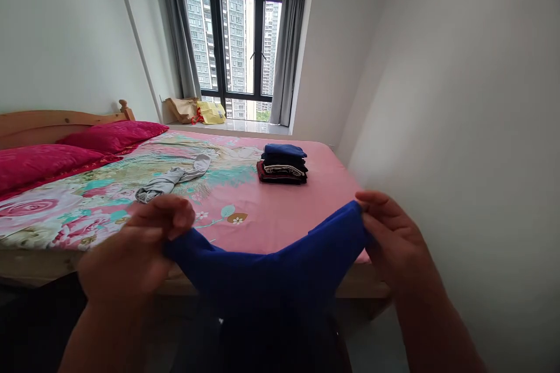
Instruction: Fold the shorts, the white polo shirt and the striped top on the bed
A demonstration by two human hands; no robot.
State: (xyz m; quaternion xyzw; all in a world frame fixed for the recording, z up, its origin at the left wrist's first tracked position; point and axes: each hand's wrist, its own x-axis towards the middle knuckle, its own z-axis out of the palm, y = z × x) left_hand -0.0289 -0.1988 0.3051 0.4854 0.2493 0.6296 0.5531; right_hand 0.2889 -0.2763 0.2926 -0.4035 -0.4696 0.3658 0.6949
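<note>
A blue garment [271, 274] hangs between my two hands, its upper edge sagging in the middle; its lower part is lost in shadow, and its exact kind cannot be made out. My left hand [140, 245] is closed on one upper corner. On the other side, my right hand [391, 239] pinches the opposite corner between thumb and fingers. Beyond the garment, a stack of folded dark clothes [283, 170] sits on the bed, topped by a folded blue piece [284, 150]. A crumpled grey garment [175, 178] lies further left on the bed.
The bed [245, 227] has a pink floral sheet and a wooden headboard [61, 118]. Red pillows [111, 135] lie at its left. A brown paper bag [181, 109] and a yellow bag [212, 113] rest on the windowsill. A white wall [459, 116] rises at the right.
</note>
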